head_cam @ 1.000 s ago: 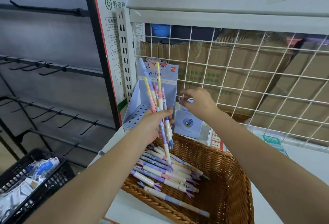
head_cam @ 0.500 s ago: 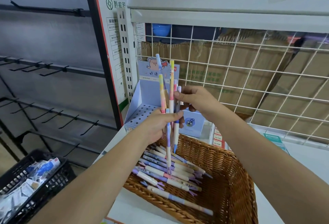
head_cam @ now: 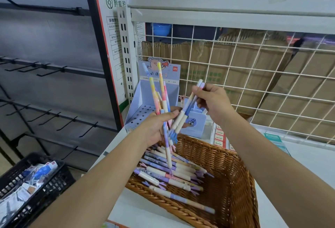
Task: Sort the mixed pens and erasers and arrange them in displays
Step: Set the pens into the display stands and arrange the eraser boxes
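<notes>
- Holding a bunch of pens (head_cam: 161, 90) upright in the left hand (head_cam: 157, 126), grip curled tight round their middles, above the far left corner of the wicker basket (head_cam: 233, 157).
- Pinching two pens (head_cam: 184, 113) near their top ends in the right hand (head_cam: 214, 103), grip closed on them. Tilted, with lower tips just beside the left hand.
- Half a second earlier: right hand reaching into the bunch. Now drawn away to the right with the two pens.
- Lying side by side on the basket floor: loose pens (head_cam: 172, 171).
- Standing behind the basket on the white desk (head_cam: 137, 213): a pale blue display stand (head_cam: 145, 91) with a holed base, and a small blue box (head_cam: 196, 121) beside it.
- Sitting low to the left: a black crate (head_cam: 54, 187) of packets.
</notes>
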